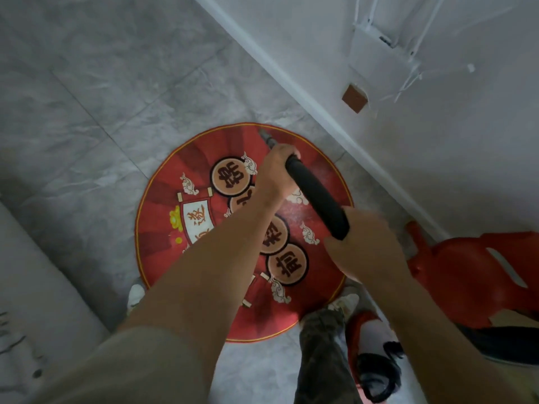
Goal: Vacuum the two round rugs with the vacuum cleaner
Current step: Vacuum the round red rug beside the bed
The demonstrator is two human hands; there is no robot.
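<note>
the left hand (pixel 277 170) gripped the black vacuum wand (pixel 318 196) low, steering its nozzle (pixel 264 135) onto the far edge of the red round rug (pixel 156 217) on the floor (pixel 87 112), while the right hand (pixel 361 246) clasped the near end, probably for leverage, the red vacuum cleaner body (pixel 466 272) alongside.

Left hand (pixel 277 170) covers part of the vacuum wand (pixel 318 196). Right hand (pixel 364 246) is blurred. Red vacuum body (pixel 466 258) is cut off at the right edge.

— Looking dim?
— Running dim and flat, shading darker toward the floor's (pixel 87 97) left edge. Smearing over the right hand (pixel 364 249), blurring near the bottom, bowing at the corners.
</note>
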